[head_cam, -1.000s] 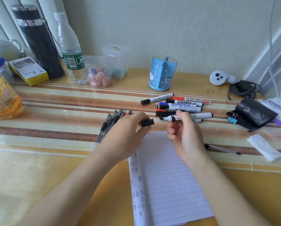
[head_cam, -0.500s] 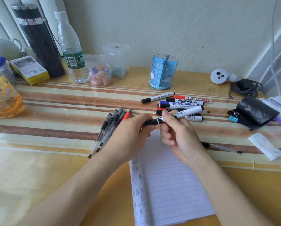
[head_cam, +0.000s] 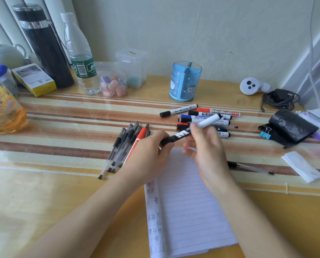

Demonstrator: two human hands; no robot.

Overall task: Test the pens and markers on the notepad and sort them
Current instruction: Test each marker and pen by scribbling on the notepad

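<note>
A white marker with a black cap [head_cam: 207, 122] is held above the top of the lined notepad [head_cam: 189, 205]. My right hand [head_cam: 205, 146] pinches its white barrel. My left hand [head_cam: 151, 155] grips the capped black end, and the cap sits on the marker. Behind the hands lies a pile of whiteboard markers [head_cam: 211, 116] in black, blue and red. Several gel pens [head_cam: 125, 144], one of them red, lie in a bundle left of my left hand. One more pen [head_cam: 252, 167] lies right of the notepad.
A blue pen holder [head_cam: 185, 81] stands at the back. Bottles, a black flask [head_cam: 44, 45], a yellow box and clear containers line the back left. A black pouch [head_cam: 293, 125], blue binder clips, a folded tissue [head_cam: 302, 166], a cable and a white device occupy the right side.
The cap, held apart in my left hand a second ago, has been pushed onto the marker. The marker now tilts up to the right between both hands.
</note>
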